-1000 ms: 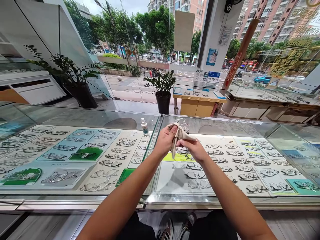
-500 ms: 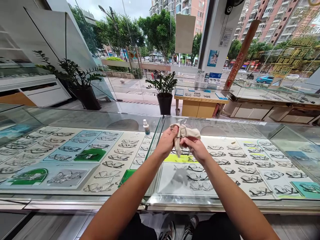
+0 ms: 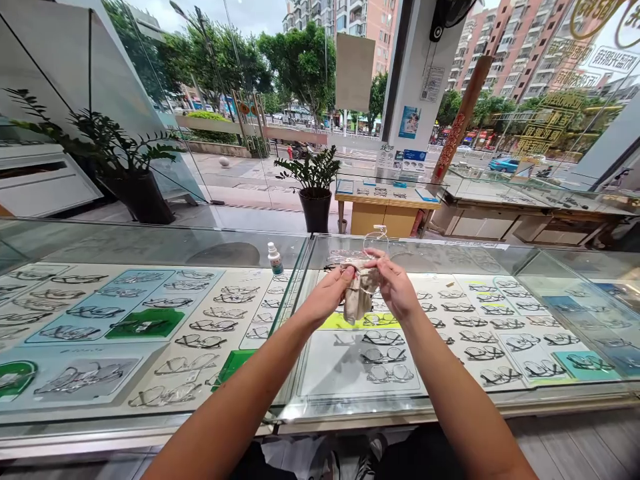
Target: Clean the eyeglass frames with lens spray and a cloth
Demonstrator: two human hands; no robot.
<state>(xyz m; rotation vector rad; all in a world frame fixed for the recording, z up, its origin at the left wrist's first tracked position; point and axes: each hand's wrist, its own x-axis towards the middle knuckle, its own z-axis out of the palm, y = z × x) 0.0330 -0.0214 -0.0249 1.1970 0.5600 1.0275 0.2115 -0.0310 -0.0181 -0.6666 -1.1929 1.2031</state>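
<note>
A beige cleaning cloth (image 3: 357,303) hangs bunched between my two hands above the glass counter. My left hand (image 3: 327,293) is closed, its thumb and fingers pinching the cloth's left side. My right hand (image 3: 397,287) is closed on the cloth's upper right side. Just above the right fingers shows a round, thin-rimmed clear lens, part of a pair of eyeglasses (image 3: 376,244), with a small white piece at its top. The rest of the eyeglasses is hidden by cloth and fingers. A small white bottle (image 3: 275,259) with a blue-green lower part stands left of my hands.
Beneath my hands is a glass display counter (image 3: 345,400) holding many eyeglasses (image 3: 383,355) in rows. Green trays (image 3: 145,324) lie among them on the left. Beyond the counter stand a potted plant (image 3: 315,200) and a wooden display table (image 3: 385,207) by the window.
My right hand has turned upward and the lens now shows above its fingers. The cloth hangs lower and more spread out. The view has swung slightly right.
</note>
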